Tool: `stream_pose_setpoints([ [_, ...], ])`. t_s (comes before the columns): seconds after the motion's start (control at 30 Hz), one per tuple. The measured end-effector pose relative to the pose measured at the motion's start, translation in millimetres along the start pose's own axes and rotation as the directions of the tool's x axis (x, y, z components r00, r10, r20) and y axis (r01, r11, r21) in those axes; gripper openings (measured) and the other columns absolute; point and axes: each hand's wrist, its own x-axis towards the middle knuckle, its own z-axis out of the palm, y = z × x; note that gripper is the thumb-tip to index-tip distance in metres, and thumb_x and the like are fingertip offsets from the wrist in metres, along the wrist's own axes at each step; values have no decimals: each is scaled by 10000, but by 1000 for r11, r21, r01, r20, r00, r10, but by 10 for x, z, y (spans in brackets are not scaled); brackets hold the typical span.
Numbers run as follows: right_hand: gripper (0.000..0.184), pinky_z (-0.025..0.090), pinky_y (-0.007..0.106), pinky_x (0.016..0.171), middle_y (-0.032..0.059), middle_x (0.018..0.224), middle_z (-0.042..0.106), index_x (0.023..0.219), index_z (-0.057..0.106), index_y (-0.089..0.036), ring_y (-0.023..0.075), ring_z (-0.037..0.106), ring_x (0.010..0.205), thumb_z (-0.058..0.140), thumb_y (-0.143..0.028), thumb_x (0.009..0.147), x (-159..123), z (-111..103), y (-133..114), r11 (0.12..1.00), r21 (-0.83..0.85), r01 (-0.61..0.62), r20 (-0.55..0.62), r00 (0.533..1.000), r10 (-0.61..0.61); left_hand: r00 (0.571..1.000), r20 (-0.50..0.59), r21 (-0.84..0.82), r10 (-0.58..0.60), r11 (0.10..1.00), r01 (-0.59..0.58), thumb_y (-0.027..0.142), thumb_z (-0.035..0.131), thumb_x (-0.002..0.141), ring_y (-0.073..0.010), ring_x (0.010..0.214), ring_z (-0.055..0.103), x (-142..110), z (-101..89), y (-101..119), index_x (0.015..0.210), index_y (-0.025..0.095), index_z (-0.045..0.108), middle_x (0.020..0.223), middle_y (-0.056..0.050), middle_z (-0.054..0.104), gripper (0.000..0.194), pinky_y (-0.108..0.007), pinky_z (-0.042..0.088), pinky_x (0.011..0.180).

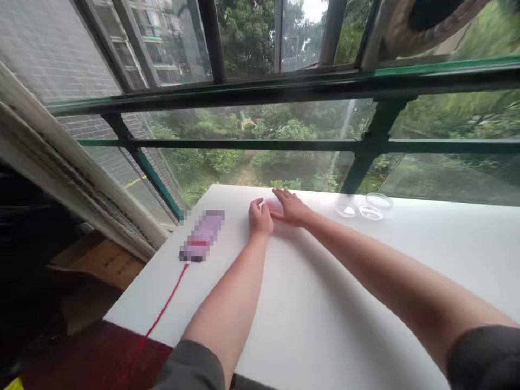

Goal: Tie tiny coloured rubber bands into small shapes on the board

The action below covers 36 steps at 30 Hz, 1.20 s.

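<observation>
Near the far edge of the white table, my left hand (260,218) and my right hand (291,209) meet around a small clear, pinkish thing (274,205). It looks like see-through plastic, but my fingers cover part of it and its kind is unclear. My left hand's fingers are curled against its left side. The right hand reaches across it from the other side, fingers long and thumb low, with the thing between them. To the right lie clear round plastic pieces: one low piece (346,210), a second (371,213) and a larger one (380,201).
The white table (317,319) stands against a window with green metal bars (244,144). A phone-like, blurred-out device (204,234) lies at the left, with a red cable (167,307) running over the table's edge. A cardboard box (101,257) sits below, left of the table.
</observation>
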Motion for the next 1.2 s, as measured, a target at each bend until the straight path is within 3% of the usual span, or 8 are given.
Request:
stream_pose_setpoints([
  [0.13,621,315,412,1063,140,1450,380,1393,372,-138,284,352,1326,492,-455,872,-175,-350,328,998,60,21,-61,998,-18,1000,-12,11,-16,1000,16,204,420,863,-207,1128,529,-6,-16,8,1082,167,537,1189,-102,587,251,-334,410,973],
  [0.23,357,465,344,850,112,1184,622,1173,591,-171,244,606,1013,506,-333,866,-359,-459,493,995,45,-90,0,996,91,999,-48,48,6,999,-3,226,447,857,-236,1147,498,-27,-39,24,1042,192,555,1170,-95,593,217,-376,377,993],
  [0.37,179,453,259,625,62,866,687,869,707,-178,181,623,705,624,-286,752,-572,-337,487,994,40,-101,63,993,98,994,-104,1,15,1000,-15,214,481,831,-255,1134,489,-22,-72,13,960,213,583,1117,-76,614,165,-409,357,993],
  [0.63,214,408,256,700,72,874,655,889,697,-174,184,578,795,575,-309,777,-488,34,184,987,65,-147,-76,985,152,999,-37,-305,8,952,-19,137,386,823,-163,1025,610,91,-41,-85,974,172,546,1045,-80,648,222,-312,457,926],
  [0.9,160,394,274,712,125,867,658,754,699,-143,227,589,844,542,-176,762,-353,135,104,968,156,-194,-108,971,212,999,36,-727,-16,685,37,110,403,776,-187,982,657,115,-118,-7,987,128,537,886,-106,701,250,-370,435,982],
  [1.0,145,396,277,693,131,869,671,744,694,-137,226,593,817,555,-178,750,-338,124,109,943,252,-219,-110,961,253,999,-23,-640,-31,768,9,78,425,728,-166,919,665,125,-153,-10,966,149,539,893,-77,693,273,-351,466,924],
  [1.07,142,400,272,671,114,837,681,744,692,-140,209,594,773,562,-198,749,-339,93,123,912,340,-228,-104,955,277,996,-64,-492,56,867,-80,76,459,711,-152,883,656,96,-164,0,939,158,561,893,-59,681,263,-316,488,866],
  [1.2,197,409,252,600,64,731,678,757,691,-142,163,580,661,564,-293,760,-376,0,164,811,548,-205,-71,955,289,933,140,-210,331,931,-298,131,541,733,-145,810,643,-53,-157,64,946,172,621,905,-58,682,231,-264,516,732],
])
